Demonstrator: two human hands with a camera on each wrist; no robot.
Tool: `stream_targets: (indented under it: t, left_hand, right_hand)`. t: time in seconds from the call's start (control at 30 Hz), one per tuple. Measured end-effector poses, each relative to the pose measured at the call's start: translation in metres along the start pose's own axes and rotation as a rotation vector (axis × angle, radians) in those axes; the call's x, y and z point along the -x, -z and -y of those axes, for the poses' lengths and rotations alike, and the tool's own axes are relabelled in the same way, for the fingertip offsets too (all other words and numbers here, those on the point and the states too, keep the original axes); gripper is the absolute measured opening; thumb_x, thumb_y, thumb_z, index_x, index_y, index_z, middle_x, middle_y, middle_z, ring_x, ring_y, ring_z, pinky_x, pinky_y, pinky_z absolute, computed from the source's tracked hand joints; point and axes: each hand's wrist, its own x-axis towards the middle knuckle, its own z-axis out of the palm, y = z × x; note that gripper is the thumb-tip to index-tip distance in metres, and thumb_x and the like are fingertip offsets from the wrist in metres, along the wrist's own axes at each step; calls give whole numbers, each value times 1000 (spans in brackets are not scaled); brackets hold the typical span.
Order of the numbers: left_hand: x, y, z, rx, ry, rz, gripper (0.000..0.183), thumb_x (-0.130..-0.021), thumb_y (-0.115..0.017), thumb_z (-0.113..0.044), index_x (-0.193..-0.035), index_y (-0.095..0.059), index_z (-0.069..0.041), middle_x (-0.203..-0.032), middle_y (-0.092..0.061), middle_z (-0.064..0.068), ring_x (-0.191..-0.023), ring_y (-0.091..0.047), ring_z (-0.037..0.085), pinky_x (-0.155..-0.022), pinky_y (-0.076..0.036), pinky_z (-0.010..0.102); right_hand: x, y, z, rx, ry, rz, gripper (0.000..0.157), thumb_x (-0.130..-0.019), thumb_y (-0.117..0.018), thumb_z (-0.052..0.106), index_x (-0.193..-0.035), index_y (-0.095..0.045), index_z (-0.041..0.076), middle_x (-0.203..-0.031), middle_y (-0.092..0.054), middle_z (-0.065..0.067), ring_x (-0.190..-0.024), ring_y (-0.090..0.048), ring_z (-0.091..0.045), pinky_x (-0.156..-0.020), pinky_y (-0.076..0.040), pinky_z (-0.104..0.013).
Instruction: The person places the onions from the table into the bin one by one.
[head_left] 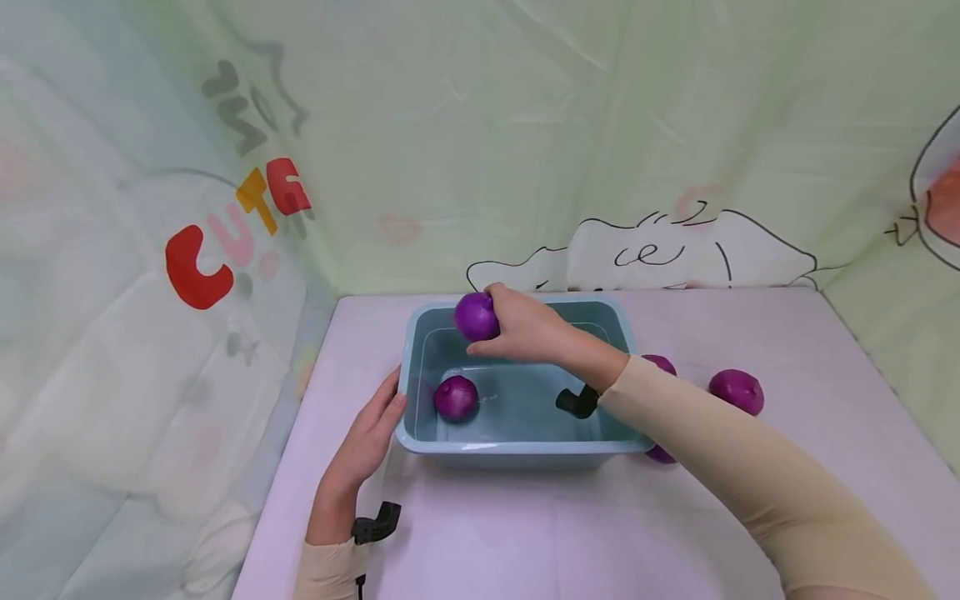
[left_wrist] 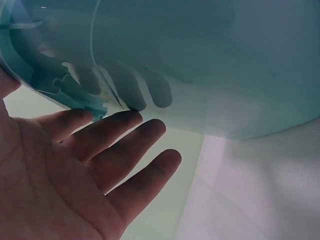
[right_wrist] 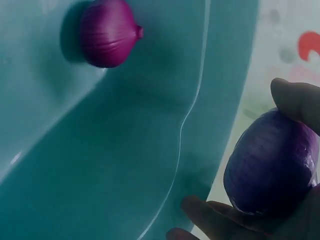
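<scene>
A purple onion (head_left: pixel 474 317) is gripped between the thumb and fingers of my right hand (head_left: pixel 528 327), above the far left part of a blue-grey plastic basin (head_left: pixel 525 448). In the right wrist view, the held onion (right_wrist: pixel 270 162) shows close up beside the basin's wall. Another purple onion (head_left: pixel 456 398) lies on the basin floor, toward the left. My left hand (head_left: pixel 367 437) is at the basin's left wall, thumb by the rim. Its fingers (left_wrist: pixel 132 150) are spread and nearly straight along the outer side in the left wrist view.
Right of the basin, a purple onion (head_left: pixel 737 391) lies on the pale tabletop (head_left: pixel 525 533). Two more onions, one at the back (head_left: pixel 660 363) and one nearer (head_left: pixel 662 455), are partly hidden by my right sleeve (head_left: pixel 720 450). Printed cloth (head_left: pixel 420 150) hangs behind the table.
</scene>
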Motion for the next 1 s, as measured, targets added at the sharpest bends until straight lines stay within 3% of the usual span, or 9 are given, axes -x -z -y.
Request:
stream_targets:
  t: [0.3, 0.53, 0.87, 1.0]
  left_hand:
    - [-1, 1, 1, 11, -8, 6, 56, -113, -44, -30, -166, -29, -19, -167, -30, 3, -151, -31, 29, -113, -30, 62]
    - [0, 1, -1, 18, -7, 16, 56, -113, -44, -29, -166, -28, -17, -168, -29, 4, -151, -30, 30, -113, -29, 61]
    - [0, 0, 0, 13, 2, 16, 56, -113, -44, -31, -166, -27, -18, -168, -29, 3, -151, -31, 30, -113, -30, 62]
    - [0, 0, 1, 14, 2, 17, 56, -114, -43, -30, -166, -28, -19, -168, -30, 3, -150, -32, 30, -113, -31, 62]
  right_hand:
    - [-5, -16, 15, 96, 26, 80, 85, -84, -85, 46, -144, -43, 1, -120, -64, -8, -102, -65, -21, -82, -57, -37]
    - [-15, -29, 12, 166, 0, 161, 81, -85, -84, 47, -140, -45, 1, -124, -62, -11, -106, -64, -24, -86, -57, -40]
    - [-31, -46, 6, 126, -19, 229, 73, -87, -83, 44, -133, -49, -3, -113, -65, -12, -98, -66, -24, -82, -59, -38]
    - [-36, -51, 7, 148, -31, 249, 74, -87, -80, 50, -131, -52, -3, -110, -66, -11, -96, -66, -24, -81, -59, -38]
